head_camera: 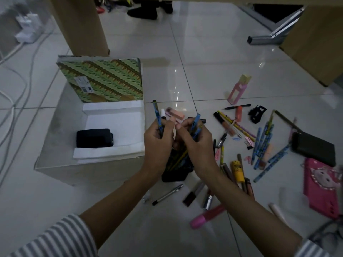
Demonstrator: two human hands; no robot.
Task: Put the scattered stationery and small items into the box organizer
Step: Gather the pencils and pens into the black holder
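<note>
The open box organizer [55, 127] stands on the floor at the left, its patterned lid [104, 78] raised, with a black case [94, 137] inside. Just right of the box, my left hand [157, 140] grips a blue pencil [156, 114] and other small items, among them a pink eraser-like piece [176, 114]. My right hand [196, 143] grips several blue pencils [195, 123] close beside it. Under both hands stands a dark pencil holder [176, 169] with pencils in it. Many pens, pencils and clips [259, 145] lie scattered on the tiles to the right.
A black wallet [313, 147] and a pink phone case [323, 188] lie at the far right, a pink bottle [238, 89] and a black hair clip [257, 114] farther back. Wooden table legs [81, 26] stand behind the box. Cables [16, 93] run along the left floor.
</note>
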